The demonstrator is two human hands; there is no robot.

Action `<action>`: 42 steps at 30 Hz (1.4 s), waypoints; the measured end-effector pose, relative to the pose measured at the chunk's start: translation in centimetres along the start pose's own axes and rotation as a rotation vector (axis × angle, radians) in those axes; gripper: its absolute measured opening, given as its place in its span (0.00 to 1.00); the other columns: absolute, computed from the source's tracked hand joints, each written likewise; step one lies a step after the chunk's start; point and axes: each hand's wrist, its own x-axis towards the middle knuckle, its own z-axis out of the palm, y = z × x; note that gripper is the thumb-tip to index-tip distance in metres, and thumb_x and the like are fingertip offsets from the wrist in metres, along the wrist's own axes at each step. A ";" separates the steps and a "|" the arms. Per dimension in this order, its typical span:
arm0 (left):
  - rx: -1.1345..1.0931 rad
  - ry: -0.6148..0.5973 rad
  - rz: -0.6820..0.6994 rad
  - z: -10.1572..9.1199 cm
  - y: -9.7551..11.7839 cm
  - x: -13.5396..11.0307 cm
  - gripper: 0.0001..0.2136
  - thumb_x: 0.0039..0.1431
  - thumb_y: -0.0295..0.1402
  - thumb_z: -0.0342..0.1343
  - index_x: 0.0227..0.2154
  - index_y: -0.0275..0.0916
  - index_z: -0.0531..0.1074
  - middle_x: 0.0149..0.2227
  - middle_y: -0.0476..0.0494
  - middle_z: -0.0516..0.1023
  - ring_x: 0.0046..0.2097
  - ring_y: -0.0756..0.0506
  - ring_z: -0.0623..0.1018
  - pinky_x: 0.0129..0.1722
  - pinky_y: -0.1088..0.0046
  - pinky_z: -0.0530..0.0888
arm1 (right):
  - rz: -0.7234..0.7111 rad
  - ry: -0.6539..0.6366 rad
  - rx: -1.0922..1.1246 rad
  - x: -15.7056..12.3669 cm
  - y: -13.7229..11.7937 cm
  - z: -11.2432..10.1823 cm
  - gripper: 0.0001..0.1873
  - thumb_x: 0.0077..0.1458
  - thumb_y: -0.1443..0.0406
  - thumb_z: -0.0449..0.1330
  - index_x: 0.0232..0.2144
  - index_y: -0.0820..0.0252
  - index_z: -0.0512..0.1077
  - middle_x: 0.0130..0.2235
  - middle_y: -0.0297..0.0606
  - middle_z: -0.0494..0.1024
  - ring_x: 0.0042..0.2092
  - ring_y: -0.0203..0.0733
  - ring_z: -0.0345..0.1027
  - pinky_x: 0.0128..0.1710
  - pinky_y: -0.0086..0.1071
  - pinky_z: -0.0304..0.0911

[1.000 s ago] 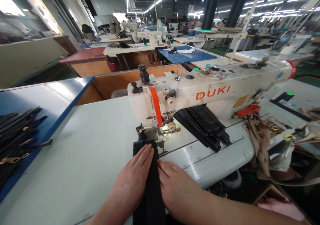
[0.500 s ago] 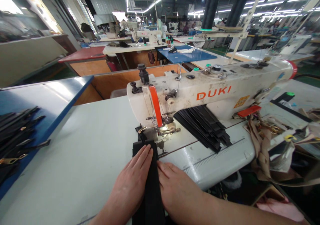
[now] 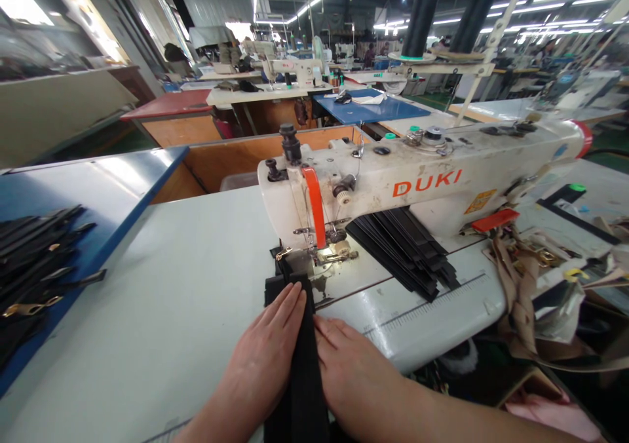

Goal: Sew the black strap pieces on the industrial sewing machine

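Note:
Below the needle area of a white sewing machine [image 3: 427, 168], a long black fabric strip [image 3: 307, 364] runs toward me over the pale machine table. My left hand [image 3: 268, 348] lies on its upper face, fingers stretched out and pointing toward the machine. At the strip's right edge, my right hand [image 3: 351, 364] has its fingers bent and closed on the edge; its fingertips are partly hidden. A gold zipper pull [image 3: 284, 253] on a narrow black piece shows at the strip's far end, left of the presser foot [image 3: 339, 254].
A fanned stack of black strips [image 3: 403, 246] lies under the machine arm. Black zippered pieces [image 3: 39, 259] cover part of the blue-edged table at left. Tan straps [image 3: 515, 279] hang at the right. Black thread cones [image 3: 420, 23] stand behind the machine.
The view has shifted slightly, so the machine and hands sit a little further right in the picture. Both hands keep the same place on the strip.

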 end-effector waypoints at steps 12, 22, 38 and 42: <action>0.063 -0.056 0.013 -0.6 0.3 0.7 0.24 0.53 0.20 0.43 0.54 0.29 0.67 0.58 0.32 0.69 0.58 0.40 0.69 0.53 0.66 0.71 | 0.001 0.004 0.067 -0.3 0.3 0.2 0.19 0.59 0.67 0.55 0.52 0.70 0.68 0.54 0.51 0.70 0.57 0.52 0.59 0.58 0.40 0.56; 0.179 -0.129 0.029 -1.3 0.6 1.7 0.27 0.48 0.15 0.39 0.50 0.28 0.71 0.55 0.33 0.72 0.55 0.42 0.73 0.49 0.69 0.74 | 0.139 0.174 0.030 -0.2 1.5 0.7 0.10 0.59 0.69 0.58 0.43 0.69 0.72 0.46 0.49 0.76 0.48 0.47 0.69 0.51 0.38 0.65; 0.050 0.071 0.075 -1.0 0.5 1.5 0.19 0.61 0.22 0.38 0.47 0.28 0.73 0.50 0.33 0.76 0.54 0.40 0.73 0.54 0.60 0.72 | -0.253 0.112 -0.099 2.2 4.9 0.2 0.09 0.61 0.71 0.53 0.30 0.62 0.71 0.35 0.38 0.76 0.41 0.42 0.68 0.51 0.36 0.61; 0.059 0.089 0.076 -0.8 0.6 1.9 0.20 0.62 0.22 0.38 0.47 0.28 0.73 0.50 0.34 0.76 0.54 0.40 0.73 0.55 0.62 0.71 | -0.259 0.113 -0.097 2.3 5.5 0.0 0.10 0.61 0.71 0.52 0.30 0.62 0.71 0.34 0.38 0.76 0.40 0.42 0.69 0.50 0.35 0.62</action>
